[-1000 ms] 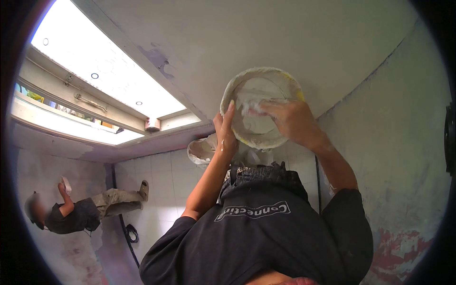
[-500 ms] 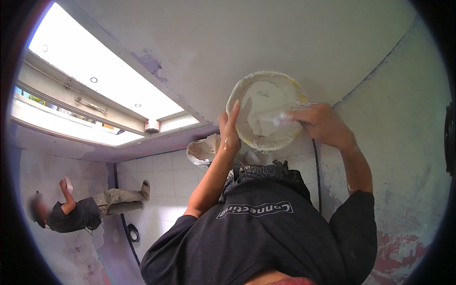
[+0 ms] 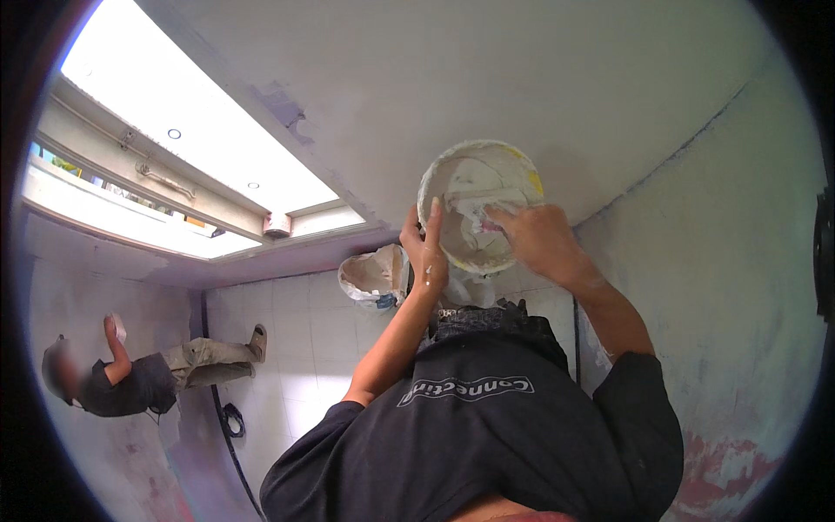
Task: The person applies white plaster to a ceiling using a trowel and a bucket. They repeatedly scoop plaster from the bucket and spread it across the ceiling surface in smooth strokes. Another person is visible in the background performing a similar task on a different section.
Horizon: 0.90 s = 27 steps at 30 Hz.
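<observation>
Pale grey, smeared plaster covers the wall [image 3: 565,87] ahead, with a patch of purple near the window; the right-hand wall [image 3: 687,287] carries flaking red low down. Next in size is the person's black shirt [image 3: 487,435], below the hands. A bright window [image 3: 200,117] fills the upper left, and light tiles make up the floor [image 3: 304,331]. Far left, another person [image 3: 130,383] in a dark top and khaki trousers, seen sideways, raises a small pale object.

At the centre, just in front of the waist, the bucket [image 3: 474,146], crusted around its rim, contains white paste [image 3: 465,172]. Near it on the floor is an open white bag [image 3: 350,283].

The right hand [image 3: 544,244] reaches over the bucket's right side, fingers curled round a wide-bladed tool [image 3: 487,197], whose blade lies in the paste. The left hand [image 3: 426,250] grips the bucket's left side, its thumb over the rim and the other fingers outside. Smaller are a black coil [image 3: 233,422] by the floor's left edge and a can [image 3: 277,225] on the window ledge.
</observation>
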Each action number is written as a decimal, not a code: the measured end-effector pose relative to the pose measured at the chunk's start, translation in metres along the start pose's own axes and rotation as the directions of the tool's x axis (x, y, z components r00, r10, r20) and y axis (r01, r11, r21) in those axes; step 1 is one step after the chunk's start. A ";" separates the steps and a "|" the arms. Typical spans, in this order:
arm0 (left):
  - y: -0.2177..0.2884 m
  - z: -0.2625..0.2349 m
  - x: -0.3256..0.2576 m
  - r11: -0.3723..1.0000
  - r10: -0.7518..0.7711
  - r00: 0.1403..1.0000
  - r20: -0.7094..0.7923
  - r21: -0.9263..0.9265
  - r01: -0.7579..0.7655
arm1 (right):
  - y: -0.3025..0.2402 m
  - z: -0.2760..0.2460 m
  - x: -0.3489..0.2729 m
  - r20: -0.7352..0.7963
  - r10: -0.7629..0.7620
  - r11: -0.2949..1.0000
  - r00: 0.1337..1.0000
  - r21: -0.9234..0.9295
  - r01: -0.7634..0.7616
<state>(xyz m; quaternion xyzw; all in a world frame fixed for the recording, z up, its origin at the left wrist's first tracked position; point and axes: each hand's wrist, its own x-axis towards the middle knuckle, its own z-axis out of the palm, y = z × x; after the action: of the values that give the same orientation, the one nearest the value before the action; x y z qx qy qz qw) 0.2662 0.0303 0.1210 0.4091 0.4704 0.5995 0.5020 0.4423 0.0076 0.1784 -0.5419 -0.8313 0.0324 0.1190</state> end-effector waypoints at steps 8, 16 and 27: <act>-0.005 -0.014 0.001 0.993 0.103 0.995 -0.003 -0.049 -0.103 | -0.007 0.018 0.001 -0.241 0.187 0.931 0.952 0.352 -0.093; 0.003 -0.021 0.000 0.989 0.139 0.990 0.006 0.047 -0.139 | -0.061 0.054 0.002 -0.365 0.357 0.803 0.860 0.590 -0.084; -0.037 -0.068 0.012 0.998 -0.062 0.991 -0.115 -0.036 0.058 | -0.040 0.086 0.004 0.116 0.684 -0.087 0.721 0.993 -0.077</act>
<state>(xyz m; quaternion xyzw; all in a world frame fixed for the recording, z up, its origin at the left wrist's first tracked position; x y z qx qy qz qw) 0.2064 0.0335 0.0698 0.3509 0.5009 0.6146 0.4983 0.3850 0.0010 0.1027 -0.5207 -0.3193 0.4946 0.6183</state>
